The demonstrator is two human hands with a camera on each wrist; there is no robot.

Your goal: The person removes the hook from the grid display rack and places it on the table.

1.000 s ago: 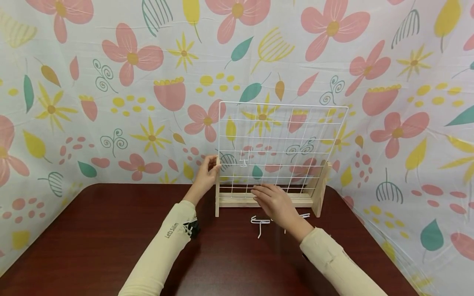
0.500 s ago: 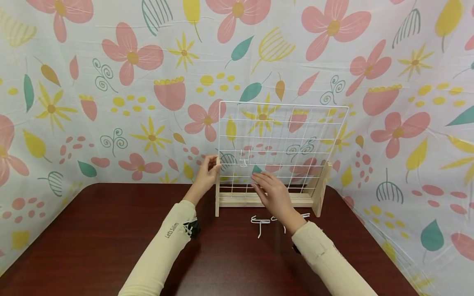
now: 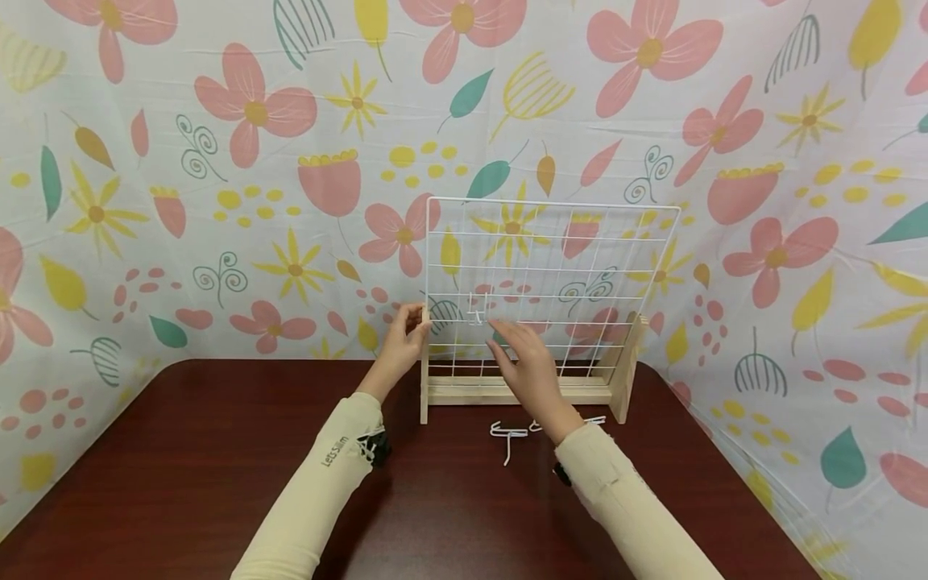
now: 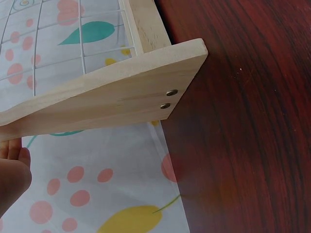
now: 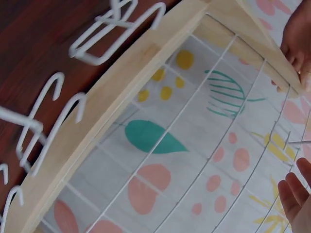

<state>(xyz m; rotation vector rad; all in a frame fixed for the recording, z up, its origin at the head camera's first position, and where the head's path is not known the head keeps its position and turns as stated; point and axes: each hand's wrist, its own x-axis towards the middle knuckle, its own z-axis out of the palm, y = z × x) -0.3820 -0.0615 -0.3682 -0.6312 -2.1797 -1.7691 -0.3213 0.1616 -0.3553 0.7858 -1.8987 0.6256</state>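
A white wire grid panel [image 3: 554, 203] stands upright in a pale wooden stand [image 3: 625, 370]. My left hand [image 3: 402, 334] grips the top of the stand's left side piece [image 4: 112, 97], thumb in front. On the grid's left part hangs a white wire hook [image 3: 476, 312]. Just right of and below it is my right hand [image 3: 532, 366], empty, with fingers extended towards the hook. The right wrist view shows those fingertips [image 5: 289, 201] close to the hook's prong [image 5: 300, 142].
Loose white hooks lie on the dark red-brown table [image 3: 290, 483] before the stand, one [image 3: 509, 433] left of the right forearm and others partly behind it. A flowered cloth [image 3: 254, 201] hangs close behind the grid.
My right hand has risen from near the stand's lower crossbar to beside the hanging hook, moving slightly left. The left hand keeps its hold on the side piece.
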